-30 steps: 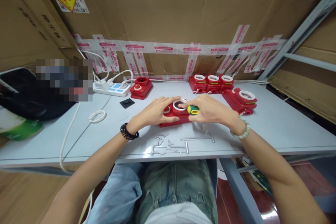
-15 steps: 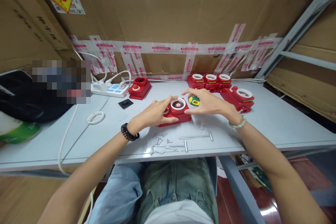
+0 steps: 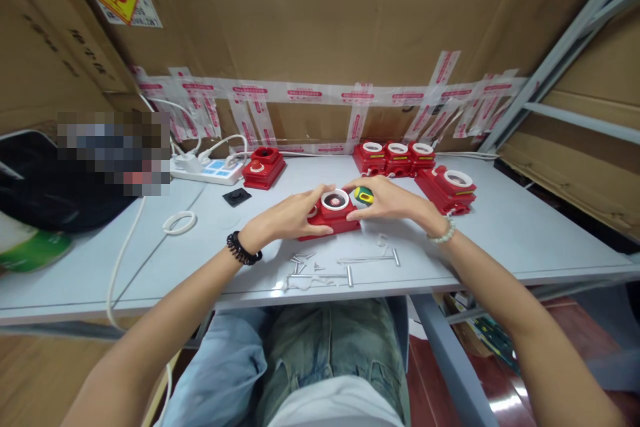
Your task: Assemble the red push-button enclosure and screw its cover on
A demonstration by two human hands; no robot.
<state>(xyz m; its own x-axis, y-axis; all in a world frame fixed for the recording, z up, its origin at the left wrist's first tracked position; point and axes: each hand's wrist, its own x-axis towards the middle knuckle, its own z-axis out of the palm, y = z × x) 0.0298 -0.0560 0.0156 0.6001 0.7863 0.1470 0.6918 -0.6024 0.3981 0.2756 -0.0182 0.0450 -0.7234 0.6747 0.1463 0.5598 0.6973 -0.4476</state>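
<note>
A red housing (image 3: pixel 336 221) with a white ring (image 3: pixel 335 199) around a dark round window lies on the table between my hands. My left hand (image 3: pixel 295 213) grips its left side, thumb along the front and fingers over the back. My right hand (image 3: pixel 384 199) is curled at the right side of the housing, its fingertips at the edge. A green and yellow screwdriver handle (image 3: pixel 364 196) shows between that hand's thumb and fingers; its shaft is not visible. Below the housing lie several small screws (image 3: pixel 300 263) and two T-shaped metal rods (image 3: pixel 349 275) (image 3: pixel 397 257).
Several red housings (image 3: pixel 397 159) stand at the back right, another (image 3: pixel 447 190) nearer. One more (image 3: pixel 263 168) is beside a white power strip (image 3: pixel 215 171). A black square part (image 3: pixel 237 197), a loose white ring (image 3: pixel 179 223) and a black bag (image 3: pixel 65 180) lie left. Cardboard (image 3: pixel 310 20) walls the back.
My right hand has moved slightly left, closer to the housing, with the screwdriver handle. My left hand keeps its grip. The whole view has shifted slightly.
</note>
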